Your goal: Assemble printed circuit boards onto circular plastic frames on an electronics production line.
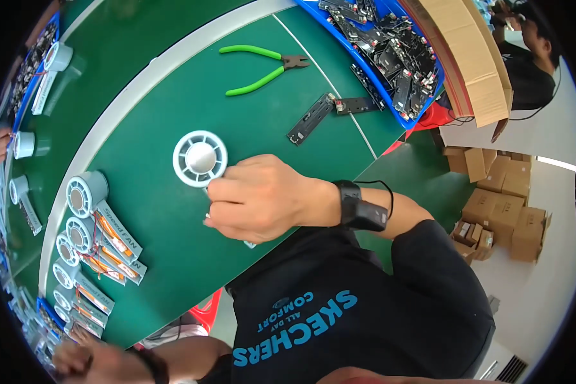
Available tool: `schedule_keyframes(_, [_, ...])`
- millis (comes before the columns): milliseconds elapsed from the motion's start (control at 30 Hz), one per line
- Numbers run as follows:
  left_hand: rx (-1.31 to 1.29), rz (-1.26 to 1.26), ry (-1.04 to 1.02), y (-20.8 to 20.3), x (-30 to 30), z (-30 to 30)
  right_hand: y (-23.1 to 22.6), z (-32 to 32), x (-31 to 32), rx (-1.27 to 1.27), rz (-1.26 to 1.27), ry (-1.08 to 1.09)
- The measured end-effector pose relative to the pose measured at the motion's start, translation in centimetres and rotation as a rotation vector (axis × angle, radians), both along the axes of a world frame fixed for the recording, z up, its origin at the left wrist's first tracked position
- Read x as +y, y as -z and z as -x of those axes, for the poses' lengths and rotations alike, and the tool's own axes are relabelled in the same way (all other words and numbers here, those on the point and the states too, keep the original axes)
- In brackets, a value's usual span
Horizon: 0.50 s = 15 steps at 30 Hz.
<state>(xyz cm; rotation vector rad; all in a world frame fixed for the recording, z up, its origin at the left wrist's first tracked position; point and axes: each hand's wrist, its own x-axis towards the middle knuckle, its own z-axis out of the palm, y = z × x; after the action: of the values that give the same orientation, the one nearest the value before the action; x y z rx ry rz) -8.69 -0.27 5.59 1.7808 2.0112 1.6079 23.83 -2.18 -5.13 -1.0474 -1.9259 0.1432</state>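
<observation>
My right hand [256, 198] is closed round the handle of a small light-grey handheld fan [182, 160], held over the green table. The fan's round slotted head with a silver centre faces up, while most of its handle is hidden by my fingers. At the lower left, my left hand [86, 361] is blurred, close to the near end of a row of similar fans [86, 192]. Whether it holds anything I cannot make out. Several of these fans show orange parts and red wires inside their opened handles.
Green-handled cutting pliers [256, 86] and a black circuit board strip [311, 119] lie on the table [172, 256]. A blue bin [339, 38] full of boards stands at the far right, beside a cardboard box [467, 57]. More fans rest across a pale rail [118, 105]. Other people are nearby.
</observation>
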Motion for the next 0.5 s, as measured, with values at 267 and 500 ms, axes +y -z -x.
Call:
schedule_keyframes(267, [-0.117, 0.220, 0.744, 4.7, -3.1, -15.1, 0.4, 0.8, 0.3, 0.130, 0.046, -0.004])
schedule_keyframes(500, [-0.319, 0.191, 1.059, 7.6, -3.3, -18.2, -2.3, -2.2, -5.9, 0.708, 0.685, -0.044])
